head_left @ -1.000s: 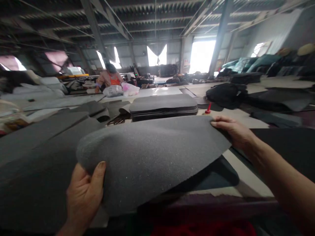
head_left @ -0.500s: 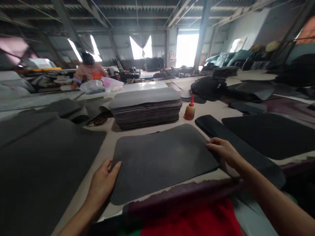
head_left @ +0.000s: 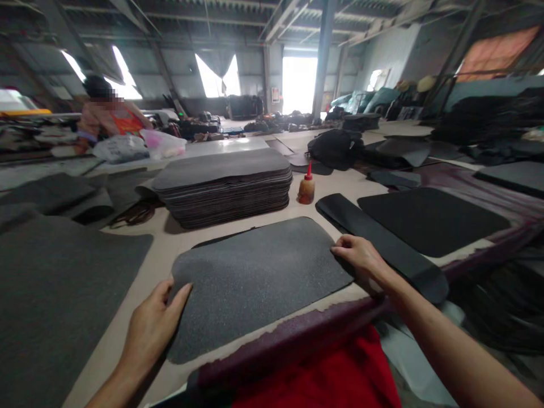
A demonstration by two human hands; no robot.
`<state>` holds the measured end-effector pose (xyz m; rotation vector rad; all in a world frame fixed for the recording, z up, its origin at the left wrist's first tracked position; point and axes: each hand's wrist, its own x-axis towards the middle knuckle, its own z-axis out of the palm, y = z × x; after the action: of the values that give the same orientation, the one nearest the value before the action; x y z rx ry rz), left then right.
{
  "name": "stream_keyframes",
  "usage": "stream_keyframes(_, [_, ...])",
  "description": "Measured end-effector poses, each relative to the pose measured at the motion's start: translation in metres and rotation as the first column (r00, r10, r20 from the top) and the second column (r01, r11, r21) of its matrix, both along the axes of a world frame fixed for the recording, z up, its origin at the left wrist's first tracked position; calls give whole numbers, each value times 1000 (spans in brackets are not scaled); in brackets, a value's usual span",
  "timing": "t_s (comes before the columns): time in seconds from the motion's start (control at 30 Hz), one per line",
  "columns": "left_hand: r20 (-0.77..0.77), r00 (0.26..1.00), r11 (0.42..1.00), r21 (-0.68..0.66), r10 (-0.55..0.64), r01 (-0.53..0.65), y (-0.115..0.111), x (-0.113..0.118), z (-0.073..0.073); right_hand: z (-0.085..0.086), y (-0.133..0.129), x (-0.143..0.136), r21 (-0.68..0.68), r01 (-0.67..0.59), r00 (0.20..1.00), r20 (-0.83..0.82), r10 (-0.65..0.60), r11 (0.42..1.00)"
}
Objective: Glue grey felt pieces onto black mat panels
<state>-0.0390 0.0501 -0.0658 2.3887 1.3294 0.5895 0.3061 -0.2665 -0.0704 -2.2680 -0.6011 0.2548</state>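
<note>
A dark grey sheet with rounded corners (head_left: 259, 277) lies in front of me at the table's edge, over another dark piece that peeks out along its far side. My left hand (head_left: 155, 317) holds its left edge, thumb on top and fingers beneath. The right edge is pinched between the thumb and fingers of my right hand (head_left: 357, 255). Beyond the sheet stands a tall stack of similar grey sheets (head_left: 225, 190). A glue bottle with a red nozzle (head_left: 306, 188) is to the right of the stack.
A long dark strip (head_left: 378, 243) and a black panel (head_left: 429, 218) lie on the right. Large dark material (head_left: 63, 289) covers the left side. A person (head_left: 108, 113) is at the back left, behind plastic bags (head_left: 140, 146). A black bundle (head_left: 334, 148) sits further back.
The view has turned to the right, so things appear further left. Both hands keep their hold on the sheet's edges, and its surface now looks lighter and speckled.
</note>
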Motion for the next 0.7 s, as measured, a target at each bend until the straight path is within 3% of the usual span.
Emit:
stream_keyframes(0.23, [-52,998,999,-33,-24,22,4,1,-6,-2,0,-4,-54,21,997,77,-17,998])
stream_keyframes(0.3, [13,1000,997,-77,-27,28,2,1,-4,0,0,-6,-48,18,996,88,-14,999])
stream_keyframes(0.43, [280,959,945,-299,-47,134,3,0,8,3,-2,-10,-48,50,997,60,-47,998])
stream_keyframes(0.6, [349,936,921,-350,-38,168,23,10,20,-5,-5,-1,-71,76,995,-66,-81,995])
stream_keyframes(0.7, [378,925,916,-354,-41,186,34,23,22,-12,-7,5,-63,74,997,21,-72,995])
